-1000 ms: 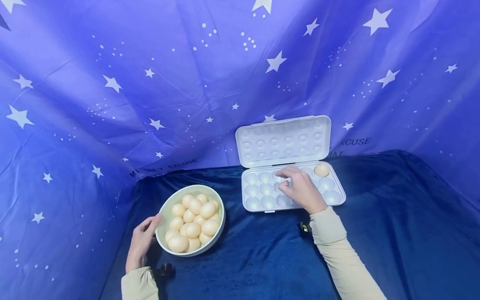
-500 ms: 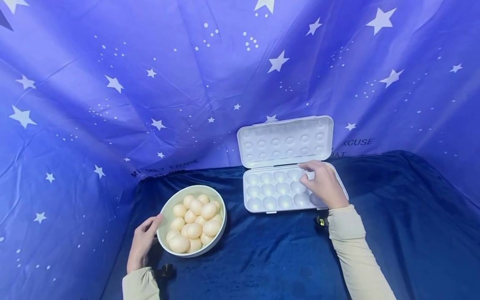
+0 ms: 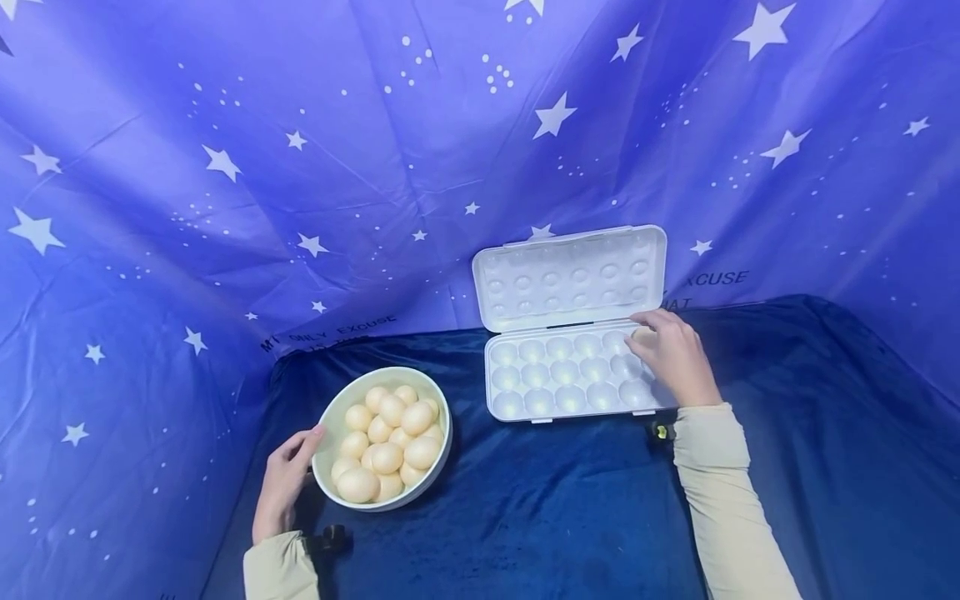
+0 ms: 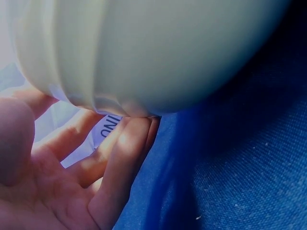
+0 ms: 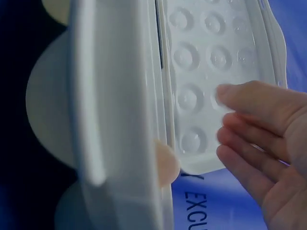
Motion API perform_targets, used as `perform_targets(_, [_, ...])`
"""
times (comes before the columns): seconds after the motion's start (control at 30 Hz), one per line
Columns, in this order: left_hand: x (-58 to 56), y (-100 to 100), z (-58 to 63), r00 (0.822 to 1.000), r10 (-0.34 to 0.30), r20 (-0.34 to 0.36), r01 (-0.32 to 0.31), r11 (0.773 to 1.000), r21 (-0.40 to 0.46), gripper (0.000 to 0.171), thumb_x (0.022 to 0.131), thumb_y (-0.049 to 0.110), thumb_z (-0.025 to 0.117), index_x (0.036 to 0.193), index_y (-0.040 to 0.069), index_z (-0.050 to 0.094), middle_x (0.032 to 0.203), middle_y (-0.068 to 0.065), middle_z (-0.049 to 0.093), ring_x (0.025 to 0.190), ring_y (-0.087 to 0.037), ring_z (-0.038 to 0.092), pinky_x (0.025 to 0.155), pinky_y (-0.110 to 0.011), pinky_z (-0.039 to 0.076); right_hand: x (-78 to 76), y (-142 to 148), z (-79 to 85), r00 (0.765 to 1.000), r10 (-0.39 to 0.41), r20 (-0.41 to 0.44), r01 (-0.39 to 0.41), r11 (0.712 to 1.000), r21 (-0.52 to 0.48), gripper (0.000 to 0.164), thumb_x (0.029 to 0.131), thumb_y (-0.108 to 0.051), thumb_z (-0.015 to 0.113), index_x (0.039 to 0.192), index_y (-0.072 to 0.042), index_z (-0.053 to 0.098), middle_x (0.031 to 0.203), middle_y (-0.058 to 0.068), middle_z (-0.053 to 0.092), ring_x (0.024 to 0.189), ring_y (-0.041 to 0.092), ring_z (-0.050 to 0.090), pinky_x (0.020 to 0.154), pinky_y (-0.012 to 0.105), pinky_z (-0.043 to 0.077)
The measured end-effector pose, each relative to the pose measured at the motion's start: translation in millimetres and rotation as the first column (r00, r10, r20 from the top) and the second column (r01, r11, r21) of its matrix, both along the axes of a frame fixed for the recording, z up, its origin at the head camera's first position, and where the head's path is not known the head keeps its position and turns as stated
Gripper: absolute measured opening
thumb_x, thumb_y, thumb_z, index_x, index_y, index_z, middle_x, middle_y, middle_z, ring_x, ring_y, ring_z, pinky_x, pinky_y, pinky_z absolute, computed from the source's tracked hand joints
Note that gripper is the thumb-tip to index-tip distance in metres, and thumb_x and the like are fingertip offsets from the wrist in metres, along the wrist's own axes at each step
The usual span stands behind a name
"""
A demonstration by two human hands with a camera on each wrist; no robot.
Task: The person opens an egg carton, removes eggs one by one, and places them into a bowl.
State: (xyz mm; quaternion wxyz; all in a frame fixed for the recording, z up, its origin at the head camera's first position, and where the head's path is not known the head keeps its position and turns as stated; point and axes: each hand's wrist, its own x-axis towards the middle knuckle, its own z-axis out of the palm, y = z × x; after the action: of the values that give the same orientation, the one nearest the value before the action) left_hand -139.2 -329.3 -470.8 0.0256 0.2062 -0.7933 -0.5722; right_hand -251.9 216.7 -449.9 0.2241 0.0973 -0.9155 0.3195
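In the head view my left hand (image 3: 283, 479) holds the rim of a pale green bowl (image 3: 321, 467) at its left side. Up close in the left wrist view, the fingers lie against the bowl's outer wall (image 4: 158, 52). Several cream-coloured eggs (image 3: 387, 458) are heaped inside. My right hand (image 3: 678, 358) hovers over the right end of a white egg box (image 3: 525, 421), whose lid (image 3: 570, 279) stands raised at the back. One egg (image 5: 167, 164) shows above the box's edge in the right wrist view, apart from the loosely bent fingers, which have nothing between them.
Dark blue cloth (image 3: 525, 517) covers the table under the bowl and box. A blue curtain with white stars (image 3: 420, 167) hangs close behind the raised lid. Rows of round hollows (image 3: 566, 372) fill the box's base.
My right hand has moved right across the egg box, from its middle to the far right end where the egg sits. The left hand and the bowl have stayed in place.
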Motion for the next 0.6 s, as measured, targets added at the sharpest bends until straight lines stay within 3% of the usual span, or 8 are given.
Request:
perform_targets(0.2, [-0.1, -1, 1.4, 1.0, 0.004, -0.009, -0.004, 1.0, 0.001, 0.036, 0.096, 0.046, 0.062, 0.104, 0.012, 0.07, 0.082, 0.016, 0.066, 0.077, -0.005, 0.065, 0.069, -0.025, 0.057, -5.3, 7, -2.4, 0.995, 0.02, 0.096, -0.022, 0.999, 0.027, 0.038, 0.084, 0.002, 0.071, 0.121, 0.005, 0.062, 0.12, 0.028, 0.061, 0.108, 0.048, 0.058, 0.092, 0.062, 0.045])
perform_targets(0.4, [0.4, -1, 0.5, 1.0, 0.007, -0.005, -0.007, 1.0, 0.003, 0.032, 0.096, 0.046, 0.062, 0.1, 0.015, 0.071, 0.081, 0.015, 0.066, 0.076, -0.005, 0.065, 0.069, -0.025, 0.057, -9.2, 11, -8.0, 0.986, -0.007, 0.168, 0.002, 1.0, 0.028, 0.033, 0.093, -0.002, 0.063, 0.124, 0.007, 0.06, 0.125, 0.03, 0.059, 0.114, 0.051, 0.054, 0.097, 0.063, 0.041])
perform_targets(0.6, [0.3, -1, -0.9, 1.0, 0.005, -0.003, -0.005, 1.0, 0.002, 0.034, 0.096, 0.046, 0.063, 0.102, 0.013, 0.071, 0.082, 0.015, 0.066, 0.076, -0.005, 0.065, 0.068, -0.025, 0.057, -11.1, 14, -14.8, 0.979, -0.014, 0.204, 0.005, 0.999, 0.041, 0.033, 0.094, -0.002, 0.061, 0.126, 0.008, 0.058, 0.127, 0.031, 0.057, 0.115, 0.05, 0.052, 0.099, 0.063, 0.04])
